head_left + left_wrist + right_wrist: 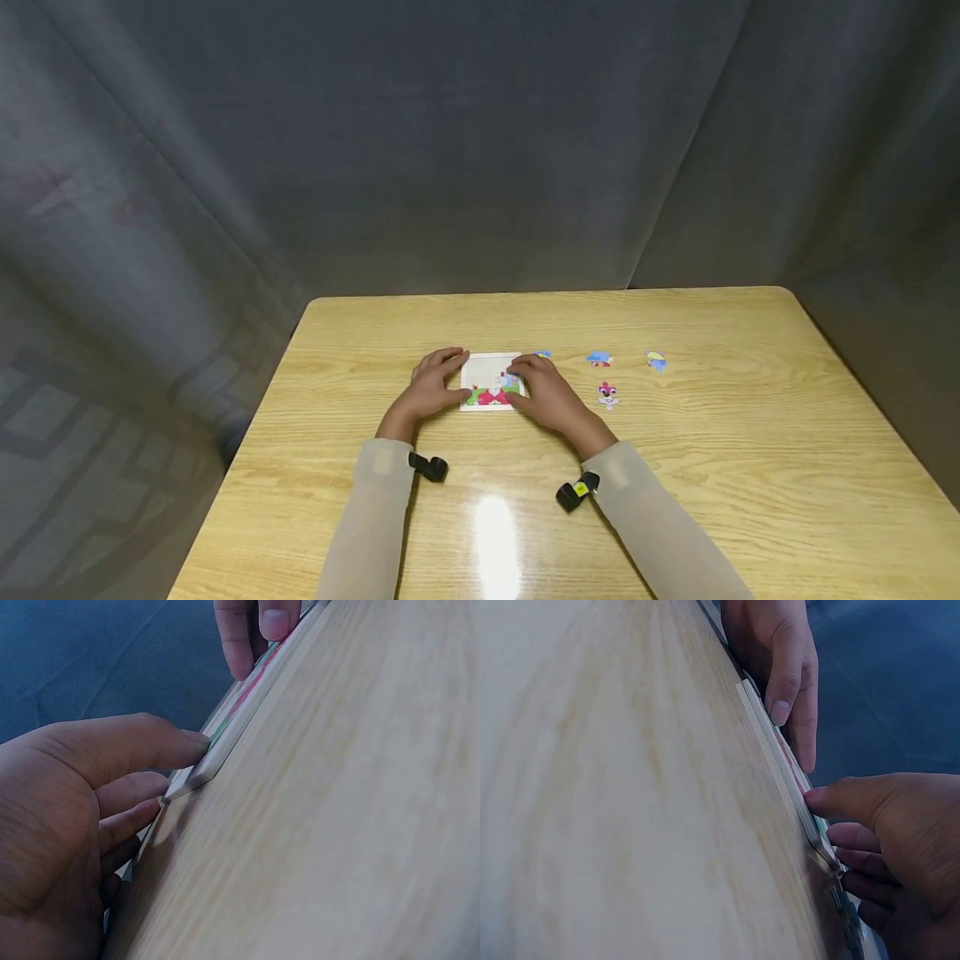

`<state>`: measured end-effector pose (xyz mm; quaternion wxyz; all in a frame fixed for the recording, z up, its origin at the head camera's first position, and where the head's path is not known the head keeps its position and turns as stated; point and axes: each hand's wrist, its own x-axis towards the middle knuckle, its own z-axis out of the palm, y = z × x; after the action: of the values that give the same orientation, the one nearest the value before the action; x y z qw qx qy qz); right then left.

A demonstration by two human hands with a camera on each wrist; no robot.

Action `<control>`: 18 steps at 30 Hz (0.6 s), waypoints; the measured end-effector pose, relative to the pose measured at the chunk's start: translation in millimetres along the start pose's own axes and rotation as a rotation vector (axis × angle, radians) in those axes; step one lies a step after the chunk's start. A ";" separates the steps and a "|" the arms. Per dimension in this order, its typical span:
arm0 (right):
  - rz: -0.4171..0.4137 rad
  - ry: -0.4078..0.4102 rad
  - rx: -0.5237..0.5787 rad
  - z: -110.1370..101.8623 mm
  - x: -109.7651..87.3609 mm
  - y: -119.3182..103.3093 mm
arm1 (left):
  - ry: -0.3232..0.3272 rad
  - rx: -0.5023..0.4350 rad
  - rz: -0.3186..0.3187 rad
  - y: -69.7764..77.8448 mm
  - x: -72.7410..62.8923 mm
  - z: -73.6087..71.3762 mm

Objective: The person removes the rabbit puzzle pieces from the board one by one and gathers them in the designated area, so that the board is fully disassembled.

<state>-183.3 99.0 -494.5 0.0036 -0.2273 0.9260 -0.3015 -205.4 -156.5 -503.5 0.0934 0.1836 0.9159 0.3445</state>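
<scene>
A small white-framed jigsaw puzzle board [491,407] lies on the table, a red, green and white picture along its lower part. My left hand [430,389] grips its left side, thumb on the lower left corner and fingers along the edge. At the opposite side, my right hand [551,392] holds the board with its thumb on the picture and its index finger reaching over the frame. In the right wrist view that thumb [840,796] presses near the red part, while the other fingers curl beside the edge. The palm hides the board's right rim.
Loose puzzle pieces lie right of the board: a blue and red one [599,358], a yellow and blue one [656,361], and a red and white animal face [608,395]. Another blue piece [543,354] shows behind my right hand. A dark curtain [480,167] hangs beyond the wooden table [750,467].
</scene>
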 end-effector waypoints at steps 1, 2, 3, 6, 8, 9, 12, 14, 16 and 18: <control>0.002 -0.002 0.000 -0.1 -0.1 -0.2 | 0.003 0.000 0.000 0.0 -0.1 0.1; 0.004 -0.002 0.004 -0.3 -0.3 -0.4 | 0.006 0.000 0.000 0.0 -0.1 0.3; 0.005 0.001 0.006 -0.6 -0.5 -0.6 | 0.007 0.003 -0.002 -0.1 -0.1 0.5; 0.005 0.017 0.024 -1.7 -0.7 -1.2 | 0.011 0.005 0.005 -0.8 0.1 0.9; -0.005 0.028 0.025 -2.5 -0.9 -1.6 | 0.007 0.007 0.007 -1.3 0.4 0.9; -0.010 0.031 0.022 -2.8 -0.9 -1.8 | 0.006 0.008 0.010 -1.5 0.4 0.8; -0.028 0.034 0.004 -3.1 -0.7 -2.0 | 0.008 -0.001 0.021 -1.3 0.5 0.2; -0.032 0.034 -0.001 -3.3 -0.7 -2.0 | 0.008 -0.004 0.023 -1.2 0.6 0.1; -0.031 0.034 0.002 -3.4 -0.6 -1.8 | 0.007 -0.003 0.020 -1.2 0.7 0.2; -0.026 0.032 0.007 -3.6 -0.6 -1.6 | 0.008 -0.002 0.022 -1.3 0.9 0.6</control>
<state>-182.5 100.1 -490.7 -0.0143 -0.2347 0.9217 -0.3085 -206.3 -156.7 -504.9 0.0863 0.1924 0.9137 0.3473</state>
